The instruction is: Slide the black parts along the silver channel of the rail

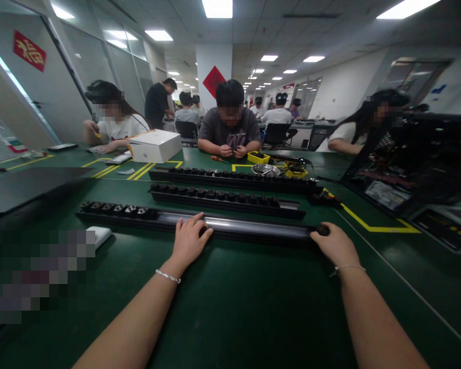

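A long black channel-shaped tray (249, 227) lies across the green table before me. Small black parts with silvery tops (119, 209) stand in a row in its left end, while the long middle stretch shows a bare, shiny floor. My left hand (189, 240) rests on the tray's near side, fingers stretched over it and nothing visible in them. At the tray's right end, my right hand (338, 245) pinches a small dark round part (322, 229) between thumb and fingers. The fingers partly cover that part, so its exact kind is not visible.
Behind lie two more black trays (215, 196) (230, 177) filled with dark parts. An open black computer case (399, 159) stands at right. A white box (155, 145), a screwdriver (218, 159) and a yellow bin (258, 157) are farther back. Co-workers sit around the table.
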{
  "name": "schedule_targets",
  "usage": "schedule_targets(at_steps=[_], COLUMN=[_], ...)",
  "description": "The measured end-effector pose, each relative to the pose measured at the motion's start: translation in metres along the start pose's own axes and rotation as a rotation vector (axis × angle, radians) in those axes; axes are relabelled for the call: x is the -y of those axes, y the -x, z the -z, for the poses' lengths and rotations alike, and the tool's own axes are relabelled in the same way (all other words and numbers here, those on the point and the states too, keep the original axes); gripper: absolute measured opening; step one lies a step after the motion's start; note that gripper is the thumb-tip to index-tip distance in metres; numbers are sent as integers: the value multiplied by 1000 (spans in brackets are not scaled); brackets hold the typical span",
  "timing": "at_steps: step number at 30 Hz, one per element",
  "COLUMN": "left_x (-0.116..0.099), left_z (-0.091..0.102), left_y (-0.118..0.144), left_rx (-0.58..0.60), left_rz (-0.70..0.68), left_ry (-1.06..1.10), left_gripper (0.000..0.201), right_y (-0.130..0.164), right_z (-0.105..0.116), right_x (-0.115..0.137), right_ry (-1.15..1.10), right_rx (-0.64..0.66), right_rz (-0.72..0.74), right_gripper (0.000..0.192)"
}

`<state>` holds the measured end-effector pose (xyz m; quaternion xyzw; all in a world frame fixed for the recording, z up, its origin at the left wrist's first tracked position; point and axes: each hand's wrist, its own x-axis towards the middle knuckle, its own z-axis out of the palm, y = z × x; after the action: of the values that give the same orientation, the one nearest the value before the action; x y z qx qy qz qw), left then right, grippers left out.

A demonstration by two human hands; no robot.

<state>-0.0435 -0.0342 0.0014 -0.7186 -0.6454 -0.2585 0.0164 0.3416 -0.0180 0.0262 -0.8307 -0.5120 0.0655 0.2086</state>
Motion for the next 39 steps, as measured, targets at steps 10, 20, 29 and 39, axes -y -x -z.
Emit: schedule_targets(at_steps=[10,20,29,39], left_x=[0,0,1,1], left_z=[1,2,0,1], left_y=[0,0,1,0], left_rx=[5,14,-5,7], left_rz=[1,1,-11,-6], left_ry=[2,10,-14,-10], left_gripper=[23,23,22,23], right_y=[2,1,-2,-10], right_z=[5,12,9,9], right_x=[3,0,-6,-17], right_ry=[-4,-26,-42,-60], right_rx=[-3,1,-40,-59], right_rz=[-56,-133,-98,-120], right_gripper=[66,64,57,54])
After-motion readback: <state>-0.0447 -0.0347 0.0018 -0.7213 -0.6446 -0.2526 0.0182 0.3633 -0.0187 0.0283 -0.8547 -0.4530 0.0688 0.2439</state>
